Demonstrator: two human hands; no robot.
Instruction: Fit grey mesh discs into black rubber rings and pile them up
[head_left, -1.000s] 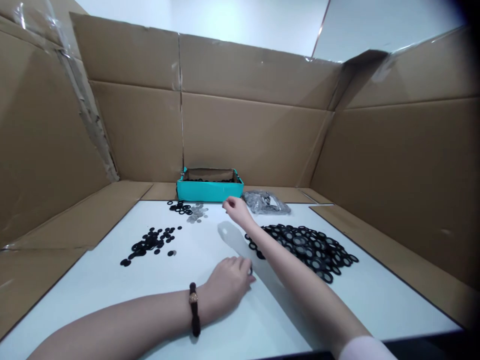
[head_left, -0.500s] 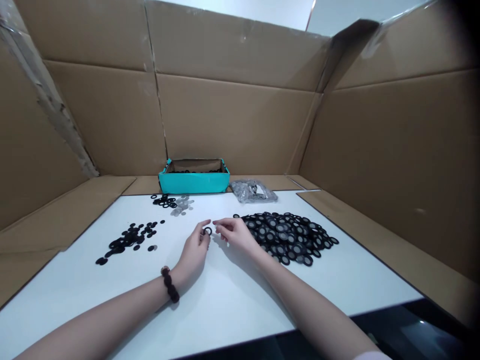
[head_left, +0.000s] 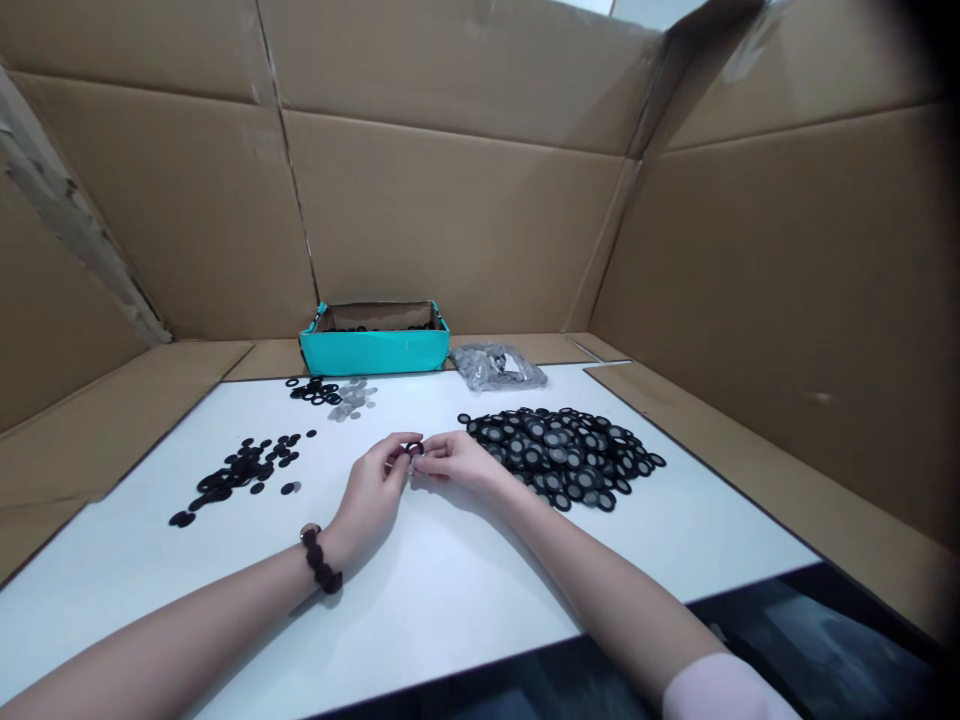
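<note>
While the left hand (head_left: 373, 487) and right hand (head_left: 459, 461) meet fingertip to fingertip, both pinch one small black ring (head_left: 412, 450); the ring pile (head_left: 562, 455) lies just beside the right hand.

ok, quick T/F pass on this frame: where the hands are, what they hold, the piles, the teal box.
1. Both hands meet over the white table, pinching a small black ring between them. True.
2. The big pile of black rings lies to the left of the left hand. False: it lies to the right, just beyond the right hand; the smaller scatter of black pieces is on the left.
3. The teal box sits at the far edge of the table, against the cardboard wall. True.
4. The beaded bracelet is on the right wrist. False: it is on the left wrist.
5. A clear bag of grey parts lies just right of the teal box. True.
</note>
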